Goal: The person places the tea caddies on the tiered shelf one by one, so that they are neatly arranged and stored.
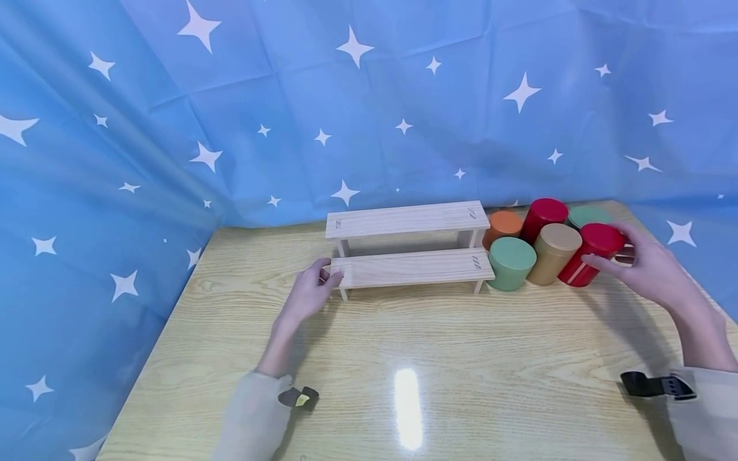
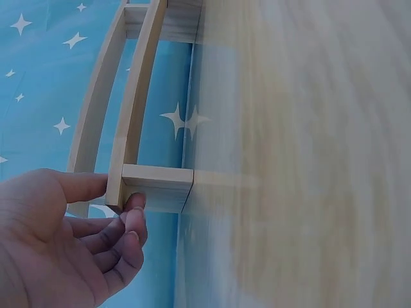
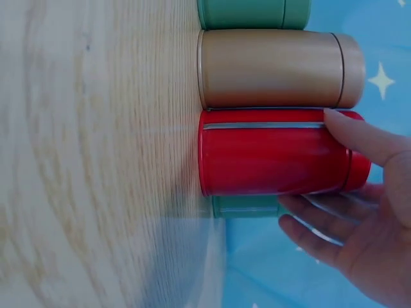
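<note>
Pinched lower shelf (image 1: 412, 267) with left hand (image 1: 308, 293), grasped front red canister (image 1: 599, 242) with right hand (image 1: 651, 267) near right edge of desk (image 1: 346, 358); possibly risked toppling gold canister (image 1: 556, 250) through bumping.

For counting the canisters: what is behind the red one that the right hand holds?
Behind this red canister is a green canister, its top partly visible. Most of its body is covered; anything else hidden there cannot be seen.

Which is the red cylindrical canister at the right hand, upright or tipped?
Upright. The red cylindrical canister stands on the wood-grain tabletop, lid uppermost.
</note>
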`<state>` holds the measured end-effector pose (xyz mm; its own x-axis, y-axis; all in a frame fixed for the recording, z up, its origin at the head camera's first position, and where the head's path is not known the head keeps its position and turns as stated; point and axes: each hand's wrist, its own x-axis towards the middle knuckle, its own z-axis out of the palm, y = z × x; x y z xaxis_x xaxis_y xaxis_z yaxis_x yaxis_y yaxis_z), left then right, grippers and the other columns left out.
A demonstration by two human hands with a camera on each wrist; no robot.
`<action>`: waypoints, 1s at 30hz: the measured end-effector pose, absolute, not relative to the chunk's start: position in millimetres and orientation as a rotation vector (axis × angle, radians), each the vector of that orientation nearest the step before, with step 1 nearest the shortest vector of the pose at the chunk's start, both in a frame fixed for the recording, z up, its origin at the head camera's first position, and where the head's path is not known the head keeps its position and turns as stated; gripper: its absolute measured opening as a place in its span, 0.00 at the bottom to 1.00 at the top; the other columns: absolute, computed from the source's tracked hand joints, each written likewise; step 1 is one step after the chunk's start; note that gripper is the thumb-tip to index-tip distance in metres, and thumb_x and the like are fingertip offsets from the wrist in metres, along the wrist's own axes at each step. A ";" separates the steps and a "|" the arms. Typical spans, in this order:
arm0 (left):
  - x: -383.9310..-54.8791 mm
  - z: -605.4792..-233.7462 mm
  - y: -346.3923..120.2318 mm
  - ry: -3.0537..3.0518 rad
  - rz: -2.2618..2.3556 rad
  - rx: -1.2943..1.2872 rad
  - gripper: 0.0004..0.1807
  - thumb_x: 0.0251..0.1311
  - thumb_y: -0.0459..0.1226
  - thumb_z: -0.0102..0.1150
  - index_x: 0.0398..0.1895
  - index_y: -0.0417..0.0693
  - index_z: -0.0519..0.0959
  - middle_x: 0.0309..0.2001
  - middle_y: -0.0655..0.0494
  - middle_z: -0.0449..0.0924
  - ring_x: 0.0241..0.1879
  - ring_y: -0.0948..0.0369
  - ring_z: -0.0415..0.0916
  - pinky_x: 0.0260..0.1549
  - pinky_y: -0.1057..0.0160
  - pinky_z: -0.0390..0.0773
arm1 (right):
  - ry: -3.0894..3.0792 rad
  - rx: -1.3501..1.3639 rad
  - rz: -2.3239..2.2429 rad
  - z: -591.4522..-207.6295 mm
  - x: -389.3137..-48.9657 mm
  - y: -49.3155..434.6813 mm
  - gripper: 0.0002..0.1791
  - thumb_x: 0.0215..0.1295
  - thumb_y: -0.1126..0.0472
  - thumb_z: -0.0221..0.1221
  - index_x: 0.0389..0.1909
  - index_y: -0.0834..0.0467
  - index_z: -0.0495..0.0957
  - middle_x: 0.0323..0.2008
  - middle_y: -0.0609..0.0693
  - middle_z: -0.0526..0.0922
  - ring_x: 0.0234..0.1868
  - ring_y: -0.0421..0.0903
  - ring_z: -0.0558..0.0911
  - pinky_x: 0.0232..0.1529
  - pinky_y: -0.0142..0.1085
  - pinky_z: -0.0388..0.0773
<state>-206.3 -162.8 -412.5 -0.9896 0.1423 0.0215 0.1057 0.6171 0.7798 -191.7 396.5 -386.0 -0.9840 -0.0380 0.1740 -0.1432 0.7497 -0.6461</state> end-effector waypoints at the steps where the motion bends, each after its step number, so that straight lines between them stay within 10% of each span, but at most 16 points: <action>1: -206.2 -412.7 -162.7 2.782 1.346 0.214 0.30 0.73 0.42 0.56 0.69 0.29 0.66 0.39 0.46 0.80 0.36 0.54 0.80 0.42 0.53 0.79 | -2.801 0.121 1.048 -386.0 -191.2 396.5 0.39 0.65 0.55 0.69 0.71 0.65 0.62 0.54 0.65 0.72 0.37 0.16 0.68 0.30 0.18 0.71; 5: -205.4 -413.5 -162.6 2.746 1.399 0.210 0.30 0.74 0.41 0.56 0.69 0.29 0.65 0.37 0.47 0.78 0.32 0.55 0.78 0.38 0.56 0.78 | -2.833 0.016 0.997 -385.8 -189.8 396.5 0.46 0.65 0.49 0.68 0.73 0.68 0.57 0.56 0.72 0.72 0.47 0.47 0.82 0.27 0.19 0.70; 8: -205.4 -414.6 -163.0 2.714 1.443 0.200 0.31 0.74 0.41 0.56 0.70 0.29 0.64 0.36 0.47 0.77 0.28 0.58 0.74 0.33 0.60 0.76 | -2.847 -0.041 0.955 -385.0 -188.6 396.4 0.50 0.65 0.46 0.68 0.75 0.70 0.54 0.57 0.75 0.71 0.53 0.72 0.72 0.27 0.20 0.67; 10: -205.6 -415.2 -163.4 2.698 1.464 0.195 0.31 0.74 0.41 0.56 0.71 0.29 0.64 0.35 0.47 0.77 0.26 0.59 0.72 0.31 0.61 0.74 | -2.836 -0.073 0.953 -383.4 -187.2 396.5 0.52 0.64 0.45 0.68 0.76 0.69 0.52 0.58 0.75 0.71 0.53 0.71 0.72 0.27 0.21 0.65; 13: -206.6 -416.4 -164.0 2.696 1.470 0.201 0.31 0.74 0.41 0.56 0.70 0.29 0.64 0.35 0.48 0.77 0.26 0.61 0.71 0.29 0.62 0.74 | -2.791 -0.119 0.961 -379.4 -184.2 395.6 0.51 0.65 0.46 0.68 0.76 0.68 0.53 0.59 0.74 0.71 0.48 0.44 0.78 0.29 0.20 0.64; 17: -206.9 -417.2 -164.4 2.699 1.475 0.209 0.31 0.74 0.41 0.56 0.71 0.29 0.64 0.34 0.47 0.78 0.26 0.60 0.71 0.29 0.63 0.73 | -2.700 -0.178 0.920 -371.4 -180.4 393.9 0.48 0.65 0.48 0.68 0.76 0.65 0.56 0.59 0.75 0.72 0.36 0.18 0.62 0.29 0.17 0.62; 30: -205.2 -417.3 -164.3 2.654 1.526 0.188 0.30 0.75 0.41 0.56 0.71 0.31 0.63 0.35 0.44 0.79 0.34 0.49 0.81 0.29 0.63 0.74 | -2.364 -0.259 0.991 -343.6 -164.8 371.9 0.39 0.66 0.58 0.67 0.76 0.46 0.62 0.66 0.44 0.72 0.52 0.22 0.65 0.65 0.24 0.59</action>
